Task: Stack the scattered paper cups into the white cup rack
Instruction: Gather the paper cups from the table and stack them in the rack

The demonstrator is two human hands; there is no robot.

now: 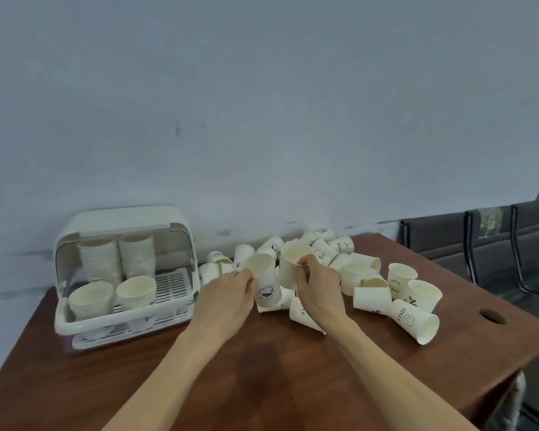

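Observation:
My left hand [227, 293] grips a white paper cup with a blue whale logo [265, 284], mouth tilted up. My right hand [316, 283] pinches the rim of a second paper cup [290, 269], held just right of the first. Both cups hover over a pile of scattered paper cups [371, 284] lying on the brown table [262, 368]. The white cup rack [125, 275] stands at the left with its lid up. It holds two tall stacks at the back and two short stacks [136, 292] at the front.
A round cable hole [492, 316] is cut into the table near its right edge. Dark chairs [479, 244] line the wall at the right. A pale wall rises right behind the table.

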